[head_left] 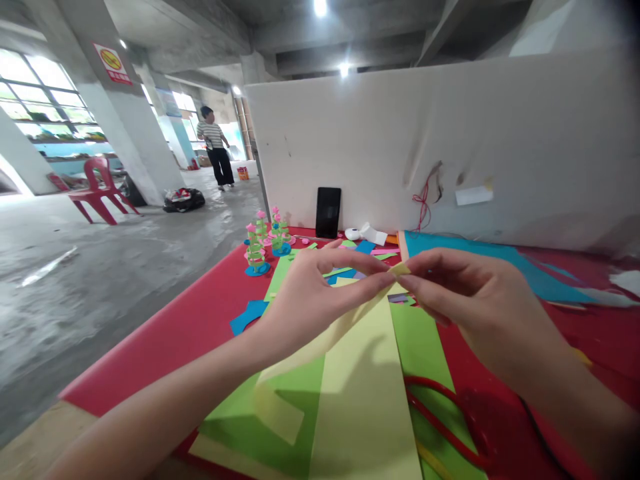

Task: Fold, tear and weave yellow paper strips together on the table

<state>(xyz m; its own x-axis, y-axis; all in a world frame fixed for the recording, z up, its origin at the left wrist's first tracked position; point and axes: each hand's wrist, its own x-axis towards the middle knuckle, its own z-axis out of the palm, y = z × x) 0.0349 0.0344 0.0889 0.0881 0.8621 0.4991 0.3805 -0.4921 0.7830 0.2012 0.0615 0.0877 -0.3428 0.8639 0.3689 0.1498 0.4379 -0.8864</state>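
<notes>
My left hand (320, 293) and my right hand (465, 300) meet above the table, both pinching the end of a pale yellow paper strip (310, 350). The strip runs from the fingertips down to the left and ends in a loose tail near the table. Under the hands lie a pale yellow sheet (365, 393) and green sheets (425, 347) on the red tabletop (190, 327). Red-handled scissors (440, 417) rest on the green sheet below my right wrist.
Small paper trees (257, 250) stand at the far left of the table. A black phone (329, 212) leans on the white partition (450, 140). Blue paper (500, 257) and coloured scraps lie behind. A person (216, 145) stands far off beside red chairs (97, 190).
</notes>
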